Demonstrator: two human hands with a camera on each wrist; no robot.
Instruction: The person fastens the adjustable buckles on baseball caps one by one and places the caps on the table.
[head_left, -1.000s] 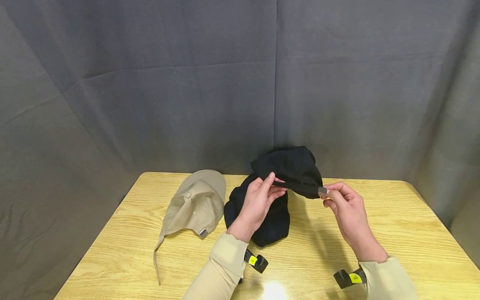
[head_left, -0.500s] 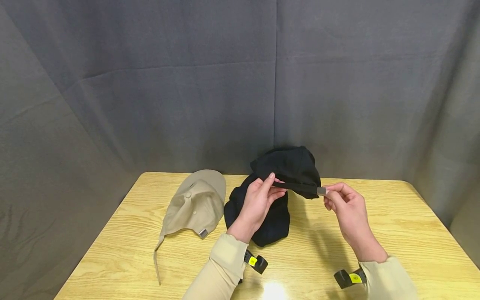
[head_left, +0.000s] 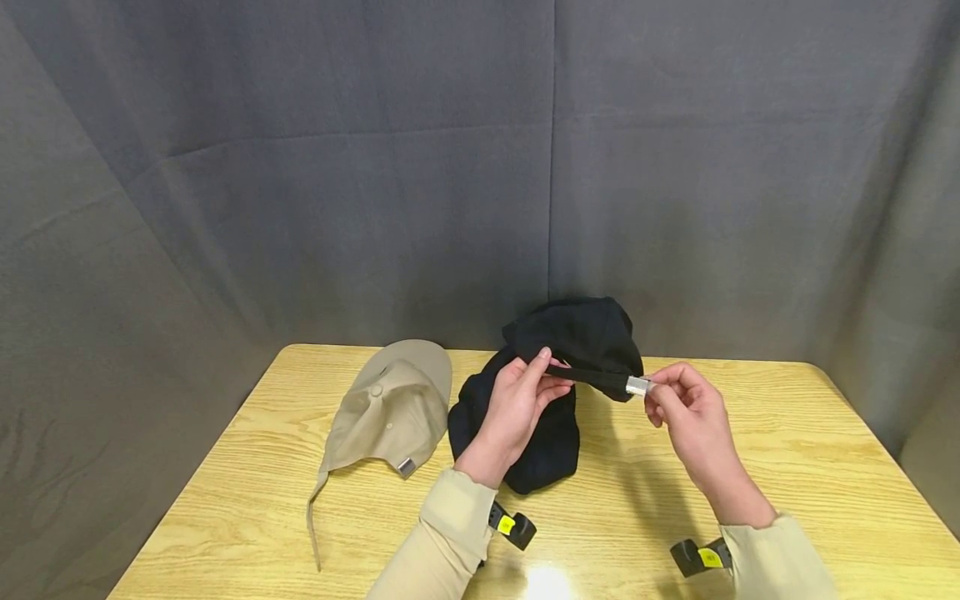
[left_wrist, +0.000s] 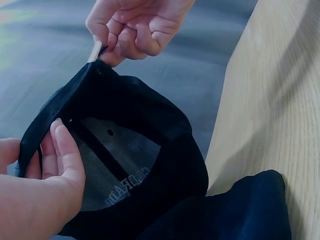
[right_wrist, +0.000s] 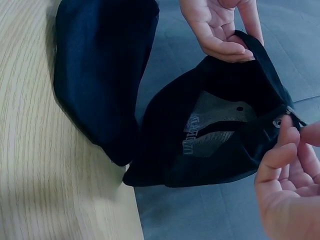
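Observation:
A black cap is held up off the table in both hands, its back strap stretched between them. My left hand pinches the strap between thumb and fingers. At the strap's other end, the thumb and fingertips of my right hand pinch it right at the metal buckle. The cap's opening faces the wrist cameras, showing a grey mesh lining with reversed lettering. A second dark cap lies on the table, partly hidden behind my left hand and wrist.
A tan cap lies on the left of the wooden table, its strap hanging loose and a metal buckle showing. A grey curtain stands behind the table's far edge.
The buckle has tilted so its bright face shows, sitting slightly further left. My right fingers have shifted a little left with it, and the black cap has dipped slightly. My left hand is nearly still.

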